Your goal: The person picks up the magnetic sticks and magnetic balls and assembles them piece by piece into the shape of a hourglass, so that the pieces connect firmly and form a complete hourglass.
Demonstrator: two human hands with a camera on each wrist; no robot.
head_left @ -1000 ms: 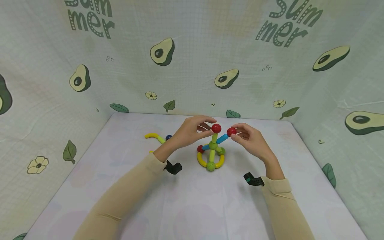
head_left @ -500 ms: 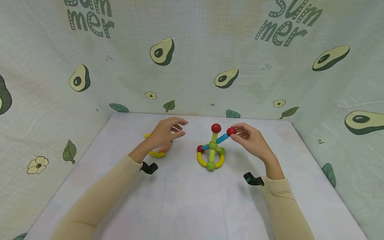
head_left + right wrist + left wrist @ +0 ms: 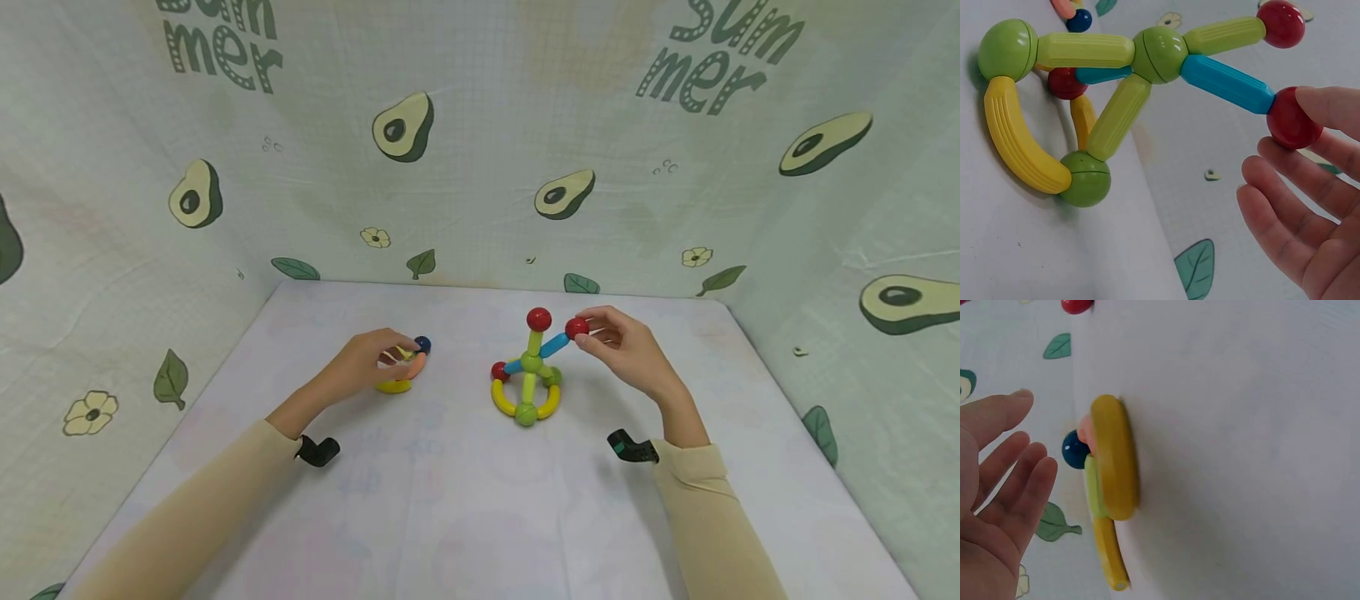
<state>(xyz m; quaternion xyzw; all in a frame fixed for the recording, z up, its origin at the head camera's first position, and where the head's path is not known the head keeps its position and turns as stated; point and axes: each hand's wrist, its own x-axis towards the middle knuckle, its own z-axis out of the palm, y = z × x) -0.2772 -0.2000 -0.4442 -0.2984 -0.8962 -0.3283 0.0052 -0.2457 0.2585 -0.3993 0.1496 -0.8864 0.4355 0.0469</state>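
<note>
My right hand [image 3: 628, 348] pinches a red ball [image 3: 1292, 117] between thumb and fingers. That ball caps a blue rod [image 3: 1229, 82] slanting up from the central green ball [image 3: 531, 362] of a magnetic stick-and-ball model. Another red ball [image 3: 538, 319] tops the model's upright green rod, and curved yellow rods [image 3: 504, 400] form its ring base. Over at the left, my left hand [image 3: 362, 368] reaches above loose pieces, fingers relaxed and holding nothing. Among these are a dark blue ball [image 3: 1075, 450], a pale green rod [image 3: 1094, 486] and a curved yellow rod [image 3: 1114, 459].
A curved orange rod [image 3: 417, 365] lies with the loose pieces, near another yellow rod [image 3: 1110, 553]. The pale table [image 3: 480, 508] meets an avocado-print cloth [image 3: 480, 167] at the back and sides.
My left hand has moved left and down, from beside the model's top red ball to the loose pieces. The right hand keeps its place on the other red ball.
</note>
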